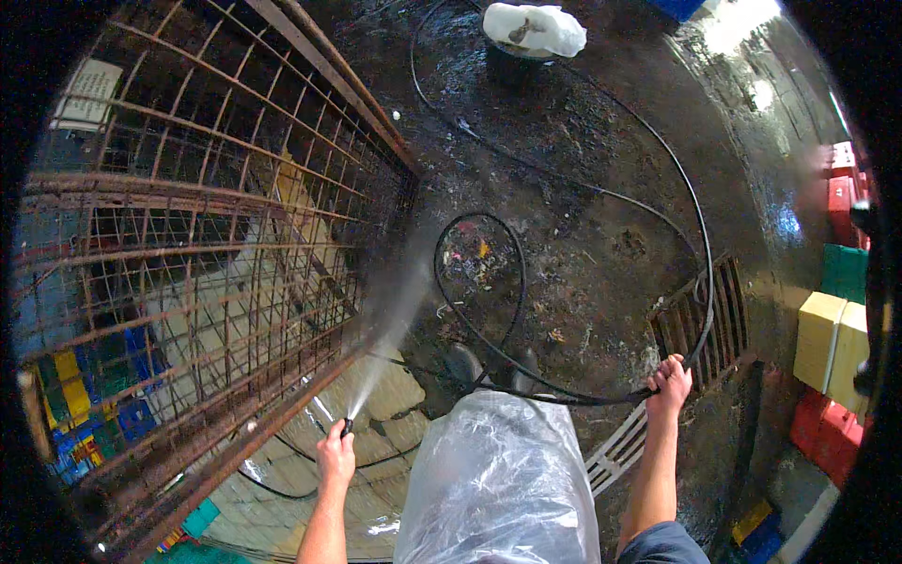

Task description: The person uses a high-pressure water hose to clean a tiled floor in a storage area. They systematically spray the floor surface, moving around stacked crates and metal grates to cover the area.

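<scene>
My left hand is closed around the black nozzle of a hose. From its tip a white fan of water sprays away toward the bottom edge of a rusty wire-mesh cage on the left. On the right, my right hand grips the black hose, held off to the side of my body. The hose makes a loop over the wet floor in front of me and runs on toward the far end. A clear plastic apron covers my front, with dark boots just beyond it.
A metal drain grate lies in the floor beside my right hand. Scraps of debris litter the dark wet floor. Farther off stands a container topped with white plastic. Yellow, red and green boxes line the right side.
</scene>
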### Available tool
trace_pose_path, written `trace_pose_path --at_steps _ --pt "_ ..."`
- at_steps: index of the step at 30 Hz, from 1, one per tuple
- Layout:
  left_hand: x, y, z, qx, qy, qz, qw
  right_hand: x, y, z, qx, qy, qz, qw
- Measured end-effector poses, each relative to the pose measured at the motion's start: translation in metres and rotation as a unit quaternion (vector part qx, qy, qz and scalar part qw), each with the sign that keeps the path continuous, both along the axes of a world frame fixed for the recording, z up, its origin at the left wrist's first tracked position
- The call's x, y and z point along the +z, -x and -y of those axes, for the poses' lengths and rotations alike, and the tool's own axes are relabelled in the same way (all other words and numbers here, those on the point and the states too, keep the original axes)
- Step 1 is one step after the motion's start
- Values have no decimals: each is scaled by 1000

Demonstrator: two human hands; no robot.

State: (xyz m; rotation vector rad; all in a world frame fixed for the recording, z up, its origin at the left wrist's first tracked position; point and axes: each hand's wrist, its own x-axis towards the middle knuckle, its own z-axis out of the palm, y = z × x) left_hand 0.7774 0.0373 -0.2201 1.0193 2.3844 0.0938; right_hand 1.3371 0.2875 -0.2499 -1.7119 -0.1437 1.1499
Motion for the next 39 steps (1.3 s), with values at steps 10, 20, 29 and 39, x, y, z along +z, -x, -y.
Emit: trace_pose_path --at_steps 10,20,29,39 --pt "12 29 15 -114 60 11 992 96 -41 114 -18 -20 35 999" --pt "17 36 4 -161 -74 8 984 147 -21 190 -8 -59 87 994" --pt "-3 56 -43 -272 -18 52 961 212 18 238 -31 -67 117 990" --pt "-34 74 -64 -370 -15 110 922 274 45 288 15 -26 152 988"
